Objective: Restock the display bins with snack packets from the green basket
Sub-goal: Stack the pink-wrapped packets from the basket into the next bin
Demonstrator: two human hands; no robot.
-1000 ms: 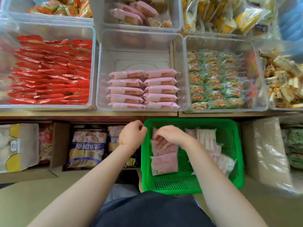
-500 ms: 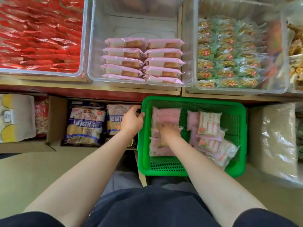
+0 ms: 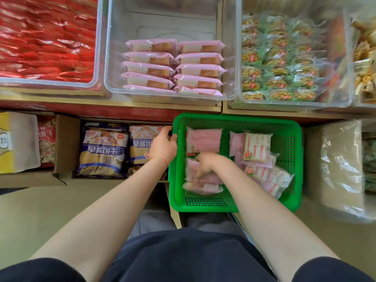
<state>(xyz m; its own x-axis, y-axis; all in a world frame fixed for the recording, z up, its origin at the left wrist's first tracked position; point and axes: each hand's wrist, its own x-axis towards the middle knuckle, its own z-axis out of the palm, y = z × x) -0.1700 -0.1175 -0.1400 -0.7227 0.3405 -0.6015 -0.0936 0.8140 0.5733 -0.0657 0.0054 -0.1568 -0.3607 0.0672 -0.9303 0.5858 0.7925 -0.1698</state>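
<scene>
While the right hand (image 3: 205,162) digs down with fingers curled onto a pink packet (image 3: 193,171) in the green basket (image 3: 236,204), the left hand (image 3: 163,146) grips the basket's near-side rim, thumb hooked over the edge. Just beyond the right hand lies another pink packet (image 3: 203,140); strawberry-print packets (image 3: 257,149) sit off to its outer side. Further ahead, the clear bin (image 3: 171,21) holds two rows of pink packets.

Your green basket (image 3: 289,131) sits below the shelf edge, holding pink packets (image 3: 203,139) on its left and strawberry-print packets (image 3: 257,148) heaped on its right. Above it, the clear middle bin (image 3: 171,21) holds two neat columns of pink packets (image 3: 173,68) near its front.
</scene>
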